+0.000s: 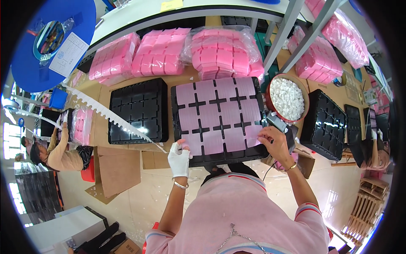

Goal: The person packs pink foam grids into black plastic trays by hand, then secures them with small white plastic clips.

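A thin pink foam sheet (230, 113) with cross-shaped cutouts lies over a black plastic tray (228, 158) in front of me. Black shows through the crosses. At the tray's near left corner, my left hand (179, 161), in a white glove with bare fingertips, has its fingers closed on the sheet's corner. My bare right hand (275, 142) pinches the near right corner piece of the sheet, which is slightly lifted. A bowl (305, 103) heaped with small white pieces (287, 97) stands just beyond my right hand.
Black trays stand left (137, 112) and right (323, 122). Pink foam stacks (160, 53) line the back, some in clear plastic. A white notched strip (108, 113) runs from a blue reel (21, 51) toward my left hand. Grey posts (287, 34) rise behind the bowl. Co-workers (63, 154) sit far left and right.
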`<state>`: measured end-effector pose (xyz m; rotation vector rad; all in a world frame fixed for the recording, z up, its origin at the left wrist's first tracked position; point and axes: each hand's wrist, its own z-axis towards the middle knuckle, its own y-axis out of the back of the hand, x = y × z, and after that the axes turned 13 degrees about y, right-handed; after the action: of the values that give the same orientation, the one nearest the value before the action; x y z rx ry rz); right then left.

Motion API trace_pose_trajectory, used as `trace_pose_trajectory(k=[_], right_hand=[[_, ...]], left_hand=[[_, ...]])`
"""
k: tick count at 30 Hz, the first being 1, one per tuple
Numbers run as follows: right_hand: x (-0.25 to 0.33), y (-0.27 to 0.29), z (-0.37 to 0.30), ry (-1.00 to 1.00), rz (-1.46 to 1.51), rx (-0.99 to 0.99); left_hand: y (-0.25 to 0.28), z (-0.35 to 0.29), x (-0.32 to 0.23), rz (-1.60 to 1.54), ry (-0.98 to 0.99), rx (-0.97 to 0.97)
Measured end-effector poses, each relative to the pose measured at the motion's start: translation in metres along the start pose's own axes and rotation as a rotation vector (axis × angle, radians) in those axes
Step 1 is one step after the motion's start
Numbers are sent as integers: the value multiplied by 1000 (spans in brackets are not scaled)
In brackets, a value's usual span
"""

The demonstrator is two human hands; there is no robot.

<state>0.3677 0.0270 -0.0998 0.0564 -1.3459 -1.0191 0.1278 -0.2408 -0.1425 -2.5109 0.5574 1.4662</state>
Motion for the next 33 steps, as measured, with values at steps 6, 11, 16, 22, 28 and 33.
trace_pose_trajectory(k=[6,11,16,22,28,33], right_hand=[[12,0,-16,4,-19,-5],[13,-4,-18,-2,-21,-32],[5,-5,-15,4,-33,-57],[0,-8,-15,5,-18,-42],[-2,-1,-11,1,-12,-1],[-3,8,-12,-11,13,56]], left_hand=[[8,-13,0,67,27,-12],[6,-11,1,33,35,3],[3,-9,-5,68,1,8],[8,-15,1,27,56,-42],[3,-22,0,36,42,-44],[2,-26,7,123,41,-59]])
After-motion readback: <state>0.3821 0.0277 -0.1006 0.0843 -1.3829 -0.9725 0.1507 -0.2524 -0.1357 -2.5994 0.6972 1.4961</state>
